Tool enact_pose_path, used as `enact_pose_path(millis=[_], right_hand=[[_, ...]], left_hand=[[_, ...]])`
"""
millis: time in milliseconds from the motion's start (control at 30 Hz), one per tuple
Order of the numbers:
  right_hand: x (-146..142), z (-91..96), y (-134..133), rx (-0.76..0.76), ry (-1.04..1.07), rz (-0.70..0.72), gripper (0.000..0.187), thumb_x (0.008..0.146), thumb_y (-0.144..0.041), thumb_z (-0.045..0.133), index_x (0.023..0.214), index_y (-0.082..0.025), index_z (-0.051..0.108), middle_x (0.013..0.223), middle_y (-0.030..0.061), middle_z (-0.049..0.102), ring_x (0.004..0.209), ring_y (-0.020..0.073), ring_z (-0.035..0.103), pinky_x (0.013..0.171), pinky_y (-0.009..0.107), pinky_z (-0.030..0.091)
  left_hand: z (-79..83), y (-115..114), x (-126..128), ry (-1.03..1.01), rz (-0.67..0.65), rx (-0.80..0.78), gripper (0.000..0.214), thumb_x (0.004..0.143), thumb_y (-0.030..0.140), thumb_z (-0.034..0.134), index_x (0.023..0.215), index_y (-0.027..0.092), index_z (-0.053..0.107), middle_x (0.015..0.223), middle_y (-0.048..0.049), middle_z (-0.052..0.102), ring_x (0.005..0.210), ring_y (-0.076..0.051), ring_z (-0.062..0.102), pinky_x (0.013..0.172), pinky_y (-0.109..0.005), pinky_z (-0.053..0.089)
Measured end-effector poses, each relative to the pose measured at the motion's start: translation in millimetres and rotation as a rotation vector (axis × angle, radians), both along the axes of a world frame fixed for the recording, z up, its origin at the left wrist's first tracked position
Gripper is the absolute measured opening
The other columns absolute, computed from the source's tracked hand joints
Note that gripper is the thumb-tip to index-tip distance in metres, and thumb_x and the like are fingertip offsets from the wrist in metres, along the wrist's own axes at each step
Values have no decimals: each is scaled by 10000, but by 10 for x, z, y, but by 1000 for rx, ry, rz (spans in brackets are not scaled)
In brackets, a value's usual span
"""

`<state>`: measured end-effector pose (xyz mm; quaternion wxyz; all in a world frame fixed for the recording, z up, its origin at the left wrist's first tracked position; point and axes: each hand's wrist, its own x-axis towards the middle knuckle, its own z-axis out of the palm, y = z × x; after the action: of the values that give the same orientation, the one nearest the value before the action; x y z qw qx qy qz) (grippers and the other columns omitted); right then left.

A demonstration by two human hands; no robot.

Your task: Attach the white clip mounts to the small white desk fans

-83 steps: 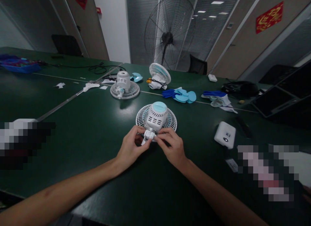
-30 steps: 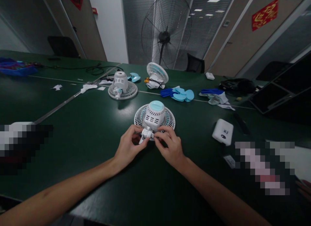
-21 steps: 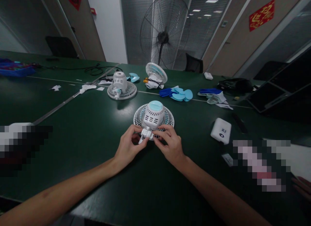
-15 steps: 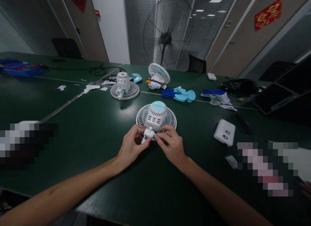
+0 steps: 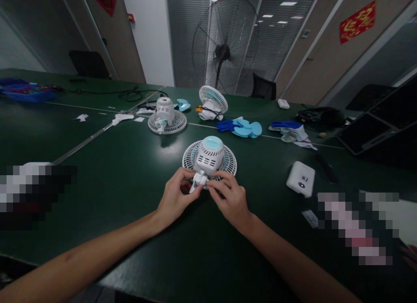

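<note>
Because the small fan lies face down on the glossy green table, its white bracket sits within easy reach. The left hand pinches that bracket, presumably to steady it, while the right hand grips its other side with its fingertips. Farther back rest a second fan and a third fan; behind, a tall fan stands before dim blinds.

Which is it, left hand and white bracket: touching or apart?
Touching. The head view shows the left hand pinching the white bracket, thumb tip against its near side with no gap.
</note>
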<state>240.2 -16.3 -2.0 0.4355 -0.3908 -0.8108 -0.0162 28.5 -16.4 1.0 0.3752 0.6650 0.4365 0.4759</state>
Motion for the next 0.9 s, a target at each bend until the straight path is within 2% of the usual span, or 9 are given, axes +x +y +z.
enact_pose_path(millis=[267,433,600,700,800,900], right_hand=[[17,-11,-5,-69,59,-6,195,1004,-285,667,1189,-238,707,1250,95,644,795,141,718,670,287,626],[-13,37,37,-113,164,15,116,1008,-267,655,1020,-201,749,1200,95,629,712,120,685,637,307,614],[-32,57,56,-218,259,67,117,999,-253,652,957,-190,742,1181,85,586,673,98,662,562,272,591],[-16,44,30,-225,244,63,90,983,-229,653,1044,-205,715,1187,85,590,700,107,664,562,262,604],[7,33,9,-198,199,63,196,966,-185,644,1155,-225,678,1201,88,600,713,114,659,589,274,620],[22,28,16,-165,162,61,179,980,-180,635,1139,-239,691,1199,82,601,700,107,655,597,280,622]], left_hand=[[-12,9,0,2,12,7,260,915,308,749,1094,194,598,1122,-58,629,770,-139,669,649,-262,567],[0,0,6,19,5,17,252,917,292,745,1109,198,612,1141,-62,641,777,-139,685,649,-259,563],[-1,-1,13,41,11,32,235,916,293,748,1081,193,613,1121,-60,652,769,-140,680,637,-250,547],[4,2,11,37,21,38,237,915,290,749,1077,191,608,1117,-56,650,764,-135,678,640,-246,542],[9,3,4,42,26,37,243,918,296,746,1086,191,606,1092,-52,652,762,-138,677,645,-249,544],[3,1,-3,40,26,31,252,919,309,745,1095,195,605,1088,-54,658,761,-143,677,642,-254,546]])
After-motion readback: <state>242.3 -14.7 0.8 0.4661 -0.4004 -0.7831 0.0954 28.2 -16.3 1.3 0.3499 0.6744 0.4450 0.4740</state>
